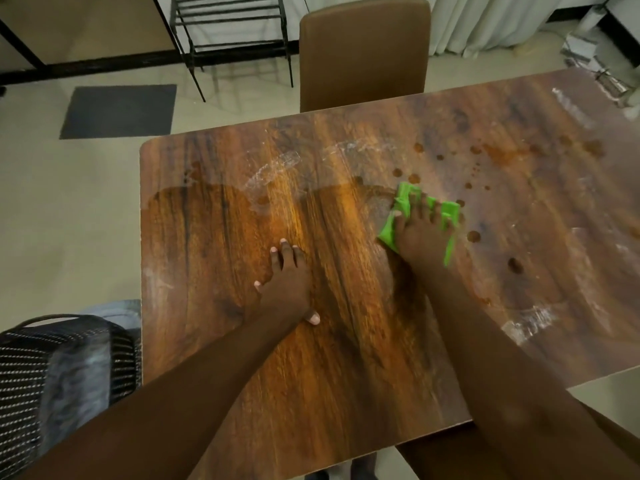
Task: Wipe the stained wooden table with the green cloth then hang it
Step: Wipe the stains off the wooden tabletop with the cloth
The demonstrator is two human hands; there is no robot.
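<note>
The wooden table (214, 237) fills the middle of the view. Its left half shines wet, while brown stain drops (498, 154) dot the right half. My right hand (420, 230) presses flat on the crumpled green cloth (450, 211) near the table's middle, fingers spread over it. The cloth shows between and beside my fingers. My left hand (287, 282) lies flat on the bare wet wood to the left, fingers apart, holding nothing.
A brown chair (363, 46) stands at the table's far side. A black metal rack (232, 32) and a dark floor mat (119, 110) are beyond on the left. A black woven basket (52, 375) sits at the table's left near corner.
</note>
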